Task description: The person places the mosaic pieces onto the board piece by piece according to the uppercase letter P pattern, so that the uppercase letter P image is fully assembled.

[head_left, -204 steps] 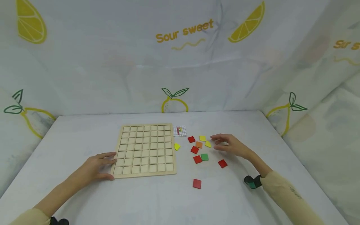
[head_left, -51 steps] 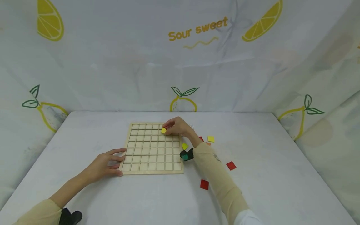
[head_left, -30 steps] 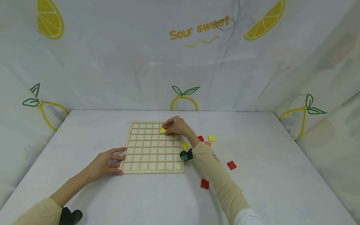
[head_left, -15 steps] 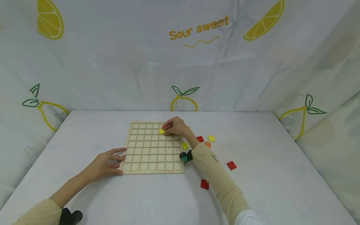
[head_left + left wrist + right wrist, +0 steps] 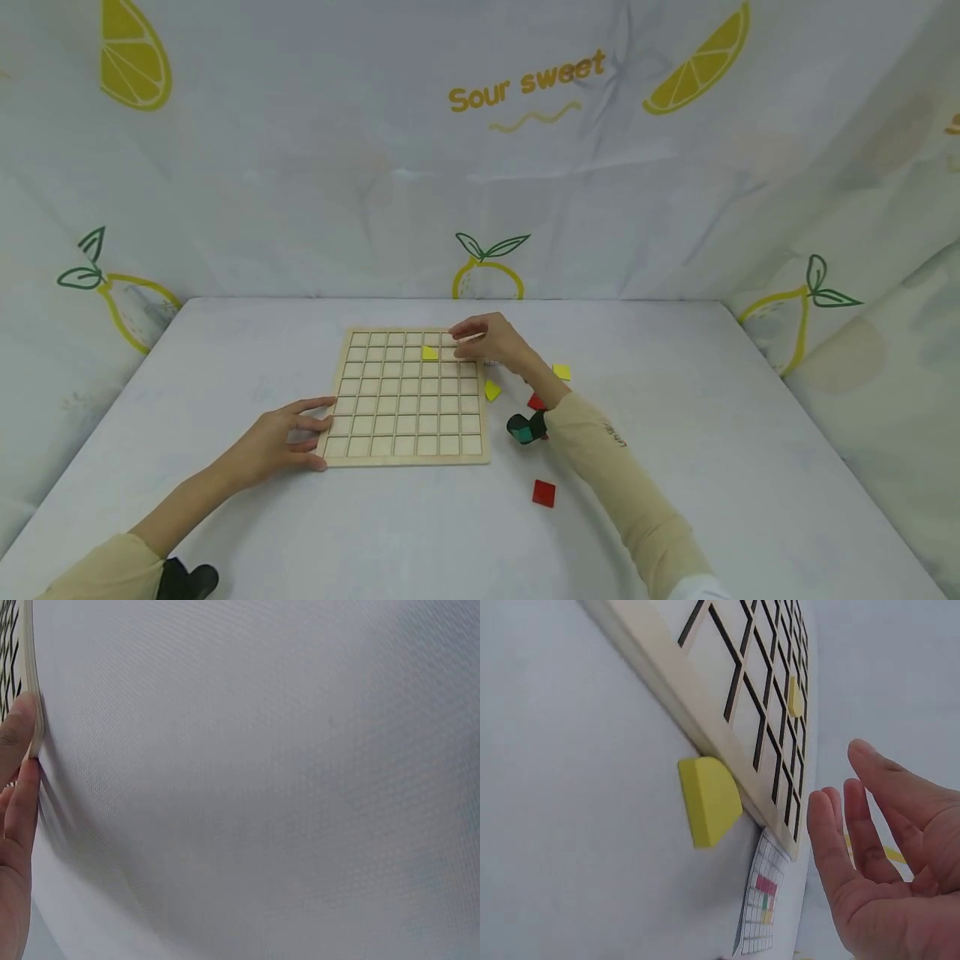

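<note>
My left hand (image 5: 276, 442) rests against the left edge of a pale wooden grid board (image 5: 406, 459), fingers spread and fairly straight, thumb by the near left corner. In one of its upper-right cells sits a yellow tile with a cut corner (image 5: 430, 353). My right hand (image 5: 495, 342) is over the board's far right edge, just right of that tile. Its fingers are loosely extended with nothing between them in the right wrist view. Against the board's right side lies another yellow tile (image 5: 709, 801). A printed grid pattern card (image 5: 765, 900) is mostly hidden by my hand in the head view.
Loose tiles lie right of the board: a square yellow one (image 5: 562, 372), a red one (image 5: 536, 402) partly behind my wrist, and another red one (image 5: 544, 493) nearer me. My right forearm covers other tiles. A white lemon-print cloth (image 5: 337, 208) hangs behind the table.
My right hand has brought a yellow tile from the loose tiles to the board, shifted it left into a cell, let go and drawn back rightward. My left hand has stayed at the board's edge.
</note>
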Action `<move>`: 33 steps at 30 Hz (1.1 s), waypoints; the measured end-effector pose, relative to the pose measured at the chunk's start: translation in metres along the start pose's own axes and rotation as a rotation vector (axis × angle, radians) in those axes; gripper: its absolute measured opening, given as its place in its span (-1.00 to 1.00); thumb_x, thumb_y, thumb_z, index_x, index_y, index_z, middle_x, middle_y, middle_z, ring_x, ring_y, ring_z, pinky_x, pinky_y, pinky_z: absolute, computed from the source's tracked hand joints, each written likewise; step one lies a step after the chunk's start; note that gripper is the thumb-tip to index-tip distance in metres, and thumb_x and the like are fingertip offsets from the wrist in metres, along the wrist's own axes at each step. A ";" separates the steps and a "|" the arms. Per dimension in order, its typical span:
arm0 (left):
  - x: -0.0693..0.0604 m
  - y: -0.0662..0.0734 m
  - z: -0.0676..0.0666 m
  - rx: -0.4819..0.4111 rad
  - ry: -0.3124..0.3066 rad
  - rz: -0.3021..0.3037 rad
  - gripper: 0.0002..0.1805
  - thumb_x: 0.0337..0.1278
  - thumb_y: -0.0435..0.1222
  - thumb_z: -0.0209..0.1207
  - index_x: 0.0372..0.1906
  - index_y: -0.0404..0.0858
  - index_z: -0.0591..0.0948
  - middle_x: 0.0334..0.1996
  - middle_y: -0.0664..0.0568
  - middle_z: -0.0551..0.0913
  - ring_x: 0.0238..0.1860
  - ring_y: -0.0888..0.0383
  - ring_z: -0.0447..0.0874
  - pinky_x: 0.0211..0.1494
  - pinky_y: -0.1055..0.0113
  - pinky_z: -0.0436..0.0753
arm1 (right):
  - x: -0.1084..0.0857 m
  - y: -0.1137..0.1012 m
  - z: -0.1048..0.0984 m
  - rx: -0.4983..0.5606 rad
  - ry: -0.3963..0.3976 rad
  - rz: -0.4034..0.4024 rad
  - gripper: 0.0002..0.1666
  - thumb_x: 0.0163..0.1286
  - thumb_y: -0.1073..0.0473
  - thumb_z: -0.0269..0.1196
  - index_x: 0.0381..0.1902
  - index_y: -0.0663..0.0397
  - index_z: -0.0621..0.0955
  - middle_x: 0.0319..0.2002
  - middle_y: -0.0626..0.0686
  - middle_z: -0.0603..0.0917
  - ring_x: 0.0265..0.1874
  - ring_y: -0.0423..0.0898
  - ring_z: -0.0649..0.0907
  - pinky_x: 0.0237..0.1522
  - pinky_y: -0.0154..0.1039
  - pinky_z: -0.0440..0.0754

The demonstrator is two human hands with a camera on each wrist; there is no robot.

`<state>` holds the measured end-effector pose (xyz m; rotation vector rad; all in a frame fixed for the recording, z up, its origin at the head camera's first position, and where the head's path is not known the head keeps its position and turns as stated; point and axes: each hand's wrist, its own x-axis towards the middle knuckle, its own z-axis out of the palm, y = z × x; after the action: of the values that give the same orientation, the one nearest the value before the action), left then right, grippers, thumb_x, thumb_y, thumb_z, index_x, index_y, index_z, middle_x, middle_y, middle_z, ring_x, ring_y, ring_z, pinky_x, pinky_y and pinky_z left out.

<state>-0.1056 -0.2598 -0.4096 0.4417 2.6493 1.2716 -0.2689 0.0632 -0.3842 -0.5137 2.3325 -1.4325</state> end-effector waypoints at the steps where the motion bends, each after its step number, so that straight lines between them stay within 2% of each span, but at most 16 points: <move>1: 0.000 -0.001 0.000 0.006 0.000 0.002 -0.06 -0.25 -0.32 0.48 0.31 -0.53 0.29 0.05 -0.41 0.56 0.00 -0.18 0.62 -0.09 0.44 0.71 | -0.004 0.002 -0.003 0.022 0.001 -0.002 -0.55 0.23 0.34 0.35 0.09 0.30 0.59 0.08 0.19 0.61 0.02 0.04 0.63 -0.01 -0.23 0.69; 6: -0.001 -0.002 0.001 0.008 -0.006 0.010 -0.06 -0.23 -0.32 0.47 0.32 -0.52 0.28 0.03 -0.41 0.57 -0.02 -0.16 0.64 -0.10 0.43 0.72 | -0.024 0.012 -0.024 0.081 0.047 0.004 -0.54 0.26 0.33 0.32 0.13 0.30 0.56 0.13 0.19 0.58 0.05 0.07 0.61 0.02 -0.21 0.69; 12: 0.000 -0.002 0.001 0.019 -0.003 0.024 -0.07 -0.23 -0.32 0.47 0.32 -0.53 0.29 0.07 -0.40 0.55 -0.02 -0.14 0.65 -0.10 0.43 0.72 | -0.048 0.023 -0.052 0.104 0.101 0.011 -0.54 0.31 0.33 0.28 0.16 0.32 0.52 0.18 0.26 0.53 0.07 0.13 0.58 0.11 -0.03 0.64; 21: -0.002 0.001 -0.003 -0.045 -0.018 0.012 -0.07 -0.20 -0.33 0.46 0.34 -0.51 0.26 0.03 -0.43 0.57 -0.02 -0.16 0.65 -0.08 0.38 0.72 | -0.084 0.042 -0.089 0.070 0.162 0.003 -0.53 0.33 0.30 0.27 0.17 0.35 0.50 0.18 0.37 0.49 0.08 0.16 0.58 0.06 -0.31 0.65; 27: -0.003 0.001 -0.003 -0.038 -0.018 0.010 -0.07 -0.20 -0.32 0.46 0.34 -0.50 0.27 0.04 -0.43 0.56 -0.08 -0.11 0.69 -0.09 0.39 0.72 | -0.104 0.053 -0.099 0.043 0.162 0.036 -0.50 0.33 0.23 0.28 0.18 0.32 0.49 0.19 0.35 0.49 0.06 0.09 0.60 0.05 -0.32 0.65; 33: -0.003 0.001 -0.001 -0.053 -0.018 -0.001 -0.06 -0.21 -0.32 0.47 0.34 -0.50 0.28 0.07 -0.43 0.54 -0.07 -0.11 0.68 -0.09 0.39 0.72 | -0.119 0.066 -0.092 0.064 0.131 0.085 -0.50 0.31 0.27 0.30 0.17 0.33 0.50 0.16 0.32 0.52 0.00 0.02 0.64 -0.01 -0.36 0.67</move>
<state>-0.1031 -0.2609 -0.4078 0.4414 2.5943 1.3275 -0.2165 0.2191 -0.3915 -0.3071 2.3687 -1.5370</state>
